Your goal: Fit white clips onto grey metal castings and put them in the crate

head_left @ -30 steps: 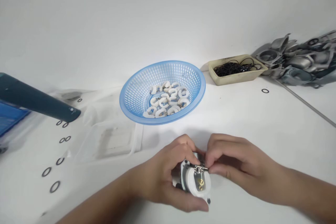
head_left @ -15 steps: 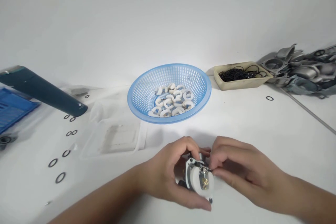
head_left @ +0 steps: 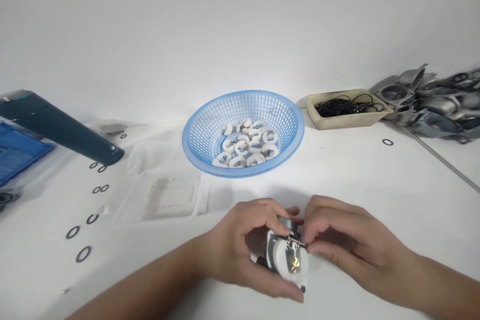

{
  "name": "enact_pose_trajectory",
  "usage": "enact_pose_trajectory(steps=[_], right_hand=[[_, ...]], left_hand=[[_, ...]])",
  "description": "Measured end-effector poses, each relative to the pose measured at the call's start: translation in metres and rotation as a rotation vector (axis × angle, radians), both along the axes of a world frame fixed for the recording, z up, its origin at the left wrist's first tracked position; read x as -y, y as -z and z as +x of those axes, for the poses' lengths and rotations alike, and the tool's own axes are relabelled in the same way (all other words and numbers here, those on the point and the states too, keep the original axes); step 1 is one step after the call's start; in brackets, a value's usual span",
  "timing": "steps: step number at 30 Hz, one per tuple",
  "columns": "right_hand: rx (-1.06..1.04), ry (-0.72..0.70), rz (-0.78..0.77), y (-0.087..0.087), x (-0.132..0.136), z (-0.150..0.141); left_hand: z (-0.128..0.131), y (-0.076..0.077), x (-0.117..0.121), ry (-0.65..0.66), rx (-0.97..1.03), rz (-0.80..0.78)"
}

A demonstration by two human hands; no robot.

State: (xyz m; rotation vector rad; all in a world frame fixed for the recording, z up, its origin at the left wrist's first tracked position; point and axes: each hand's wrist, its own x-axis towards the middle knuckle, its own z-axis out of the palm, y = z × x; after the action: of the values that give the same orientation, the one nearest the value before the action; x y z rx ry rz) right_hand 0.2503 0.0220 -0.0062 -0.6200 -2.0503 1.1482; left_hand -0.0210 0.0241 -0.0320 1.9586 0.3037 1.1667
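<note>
My left hand (head_left: 247, 250) is wrapped round a carburetor (head_left: 268, 252), thumb below and fingers over the top. A white float (head_left: 288, 262) sits on its open side, around two brass jets (head_left: 295, 265). My right hand (head_left: 333, 240) is closed in a pinch at the carburetor's upper right edge. Between its thumb and forefinger is the end of a thin metal pin (head_left: 303, 245), by the float's hinge; the fingertips partly hide it. In front stands a blue mesh basket (head_left: 195, 152) with several white floats (head_left: 242, 148) in it.
Right of the basket, a cream tray (head_left: 348, 121) holds black rubber rings (head_left: 339, 106). Metal bowls (head_left: 435, 105) are piled at far right. A clear plastic container (head_left: 204, 195) lies left of centre. Black rings (head_left: 83, 254) are scattered leftward, below a dark teal cylinder (head_left: 67, 127).
The carburetor has tilted slightly, so the brass jets and its upper body show more clearly. Both hands have shifted a little to the right and keep their hold.
</note>
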Motion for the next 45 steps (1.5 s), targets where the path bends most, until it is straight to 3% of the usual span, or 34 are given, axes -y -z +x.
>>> enact_pose_trajectory(steps=[7, 16, 22, 36, 45], right_hand=[[-0.021, -0.019, -0.054, 0.0, 0.0, 0.0], [0.035, -0.01, -0.095, 0.004, 0.0, 0.006], [0.044, 0.003, -0.099, 0.002, 0.002, 0.005], [0.097, 0.006, -0.063, -0.008, 0.002, 0.004], [0.05, -0.035, -0.204, 0.0, 0.001, 0.007]], left_hand=[[-0.004, 0.0, -0.001, 0.018, 0.015, -0.008], [-0.01, -0.016, -0.003, -0.057, -0.103, -0.048], [-0.011, -0.014, 0.003, -0.055, -0.116, -0.221], [-0.005, -0.01, 0.001, -0.109, -0.04, -0.005], [-0.001, -0.006, 0.001, -0.056, 0.023, -0.053]])
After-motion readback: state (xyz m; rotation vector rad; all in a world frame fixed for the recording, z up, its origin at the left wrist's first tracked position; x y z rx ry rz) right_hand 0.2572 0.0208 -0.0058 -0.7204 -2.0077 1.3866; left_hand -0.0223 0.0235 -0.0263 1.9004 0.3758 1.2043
